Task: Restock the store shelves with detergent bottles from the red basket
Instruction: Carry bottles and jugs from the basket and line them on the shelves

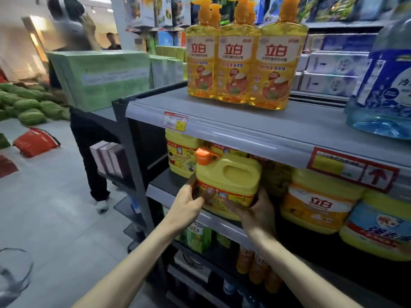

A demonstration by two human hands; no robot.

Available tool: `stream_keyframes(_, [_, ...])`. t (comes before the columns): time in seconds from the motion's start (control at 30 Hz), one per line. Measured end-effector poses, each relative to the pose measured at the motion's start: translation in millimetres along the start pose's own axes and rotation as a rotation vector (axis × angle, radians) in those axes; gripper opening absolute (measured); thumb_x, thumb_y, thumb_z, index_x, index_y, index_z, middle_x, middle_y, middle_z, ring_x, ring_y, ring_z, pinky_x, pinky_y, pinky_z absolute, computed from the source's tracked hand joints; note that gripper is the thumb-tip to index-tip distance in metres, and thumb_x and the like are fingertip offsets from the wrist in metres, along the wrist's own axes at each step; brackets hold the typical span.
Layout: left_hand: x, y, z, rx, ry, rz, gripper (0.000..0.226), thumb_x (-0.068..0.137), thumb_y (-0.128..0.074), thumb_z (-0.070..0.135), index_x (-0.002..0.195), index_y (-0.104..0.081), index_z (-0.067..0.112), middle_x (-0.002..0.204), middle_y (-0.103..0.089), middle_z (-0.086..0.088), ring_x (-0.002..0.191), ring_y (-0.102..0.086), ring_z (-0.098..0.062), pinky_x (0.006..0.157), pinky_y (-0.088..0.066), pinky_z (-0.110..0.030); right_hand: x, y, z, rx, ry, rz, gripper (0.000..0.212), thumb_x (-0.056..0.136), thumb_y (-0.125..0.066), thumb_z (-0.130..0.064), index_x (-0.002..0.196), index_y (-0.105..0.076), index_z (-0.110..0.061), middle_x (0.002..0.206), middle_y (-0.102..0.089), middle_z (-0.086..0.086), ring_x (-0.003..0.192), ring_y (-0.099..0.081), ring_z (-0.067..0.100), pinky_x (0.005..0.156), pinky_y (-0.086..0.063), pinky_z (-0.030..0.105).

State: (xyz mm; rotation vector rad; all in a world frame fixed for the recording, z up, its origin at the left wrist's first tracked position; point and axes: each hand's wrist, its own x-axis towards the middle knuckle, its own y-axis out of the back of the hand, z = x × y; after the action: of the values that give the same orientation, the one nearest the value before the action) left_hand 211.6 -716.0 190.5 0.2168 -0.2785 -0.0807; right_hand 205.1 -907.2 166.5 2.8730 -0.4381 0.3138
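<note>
A yellow detergent jug [231, 176] with an orange cap and a moulded handle sits at the front edge of the second shelf [160, 190]. My left hand [189, 203] grips its lower left side. My right hand [253, 213] cups its lower right corner from below. More yellow jugs [181, 154] stand behind it, deeper on the same shelf. The red basket is not in view.
Three orange pump bottles [240, 63] stand on the top shelf [222, 121], with a large blue bottle [387, 81] at the right. Yellow and blue tubs [315, 207] fill the second shelf's right side. A person in black trousers [93, 156] carries green boxes [100, 78] just left of the rack.
</note>
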Motion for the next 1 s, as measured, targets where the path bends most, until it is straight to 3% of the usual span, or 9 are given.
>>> stream_keyframes(0.1, [13.4,10.0,-8.0,-0.027,-0.023,-0.016,0.048,0.105,-0.066,0.019,0.151,-0.052,0.02,0.14,-0.069,0.008,0.131,-0.064,-0.013,0.105,-0.055,-0.033,5.8,-17.1,8.6,-0.012,-0.029,0.053,0.081,0.066,-0.101,-0.033,0.135,-0.06,-0.026,0.123,-0.075,-0.001,0.111,-0.071,0.02,0.097,-0.058,0.046])
stream_keyframes(0.23, [31.0,19.1,-18.0,-0.096,-0.02,-0.046,0.047,0.103,-0.064,0.017,0.149,-0.054,0.02,0.138,-0.069,0.016,0.13,-0.064,-0.007,0.1,-0.054,-0.023,9.9,-36.8,8.2,-0.018,-0.068,0.134,0.073,0.067,-0.101,-0.031,0.127,-0.06,-0.033,0.115,-0.077,-0.006,0.104,-0.073,0.014,0.094,-0.059,0.045])
stream_keyframes(0.37, [54.9,18.7,-27.7,-0.102,0.004,-0.023,0.035,0.103,-0.062,0.005,0.138,-0.059,0.008,0.111,-0.077,0.019,0.102,-0.071,0.003,0.077,-0.055,-0.012,21.0,-48.8,6.7,-0.045,-0.058,0.182,0.074,0.069,-0.098,-0.039,0.133,-0.063,-0.027,0.116,-0.077,-0.008,0.105,-0.074,0.01,0.095,-0.06,0.043])
stream_keyframes(0.43, [65.7,17.7,-27.5,-0.1,0.0,-0.02,0.034,0.103,-0.062,0.003,0.137,-0.06,0.005,0.115,-0.072,0.016,0.096,-0.069,0.013,0.076,-0.053,-0.008,27.2,-52.6,6.5,-0.067,-0.054,0.196,0.075,0.072,-0.097,-0.042,0.136,-0.062,-0.025,0.119,-0.077,-0.008,0.108,-0.073,0.011,0.097,-0.06,0.044])
stream_keyframes(0.6, [76.0,17.5,-32.8,-0.146,-0.012,-0.038,0.04,0.105,-0.065,0.018,0.144,-0.059,0.011,0.13,-0.073,0.004,0.119,-0.069,-0.007,0.096,-0.058,-0.028,34.7,-55.1,3.4,-0.126,-0.059,0.183,0.071,0.08,-0.092,-0.042,0.14,-0.059,-0.025,0.123,-0.075,-0.008,0.113,-0.072,0.014,0.099,-0.058,0.043])
stream_keyframes(0.77, [67.4,22.4,-45.3,-0.124,0.069,-0.062,0.059,0.09,-0.068,0.056,0.146,-0.055,0.044,0.137,-0.069,0.013,0.126,-0.066,-0.013,0.1,-0.056,-0.042,9.6,-53.9,10.3,-0.091,-0.148,0.109,0.077,0.091,-0.079,-0.052,0.158,-0.043,-0.035,0.141,-0.066,-0.014,0.129,-0.064,0.011,0.107,-0.052,0.042])
stream_keyframes(0.83, [59.0,26.3,-52.2,-0.097,0.104,-0.058,0.05,0.089,-0.07,0.052,0.138,-0.059,0.051,0.131,-0.07,0.02,0.124,-0.067,-0.01,0.098,-0.057,-0.042,-4.1,-56.8,20.5,-0.092,-0.223,0.126,0.089,0.085,-0.079,-0.055,0.162,-0.039,-0.034,0.148,-0.062,-0.008,0.135,-0.06,0.018,0.11,-0.051,0.048])
stream_keyframes(0.9, [48.6,30.3,-60.4,-0.09,0.094,-0.063,0.05,0.096,-0.072,0.038,0.145,-0.058,0.038,0.132,-0.068,0.021,0.122,-0.067,-0.002,0.1,-0.058,-0.04,-15.4,-59.4,30.1,-0.031,-0.238,0.119,0.099,0.073,-0.076,-0.061,0.162,-0.037,-0.04,0.151,-0.06,-0.007,0.138,-0.058,0.02,0.111,-0.051,0.053])
stream_keyframes(1.0, [40.0,32.7,-65.9,-0.097,0.083,-0.089,0.059,0.096,-0.072,0.028,0.152,-0.053,0.026,0.134,-0.068,0.017,0.12,-0.067,0.004,0.098,-0.059,-0.032,-21.1,-60.5,36.6,-0.001,-0.239,0.073,0.096,0.074,-0.078,-0.058,0.159,-0.035,-0.053,0.152,-0.059,-0.012,0.139,-0.058,0.018,0.111,-0.051,0.055])
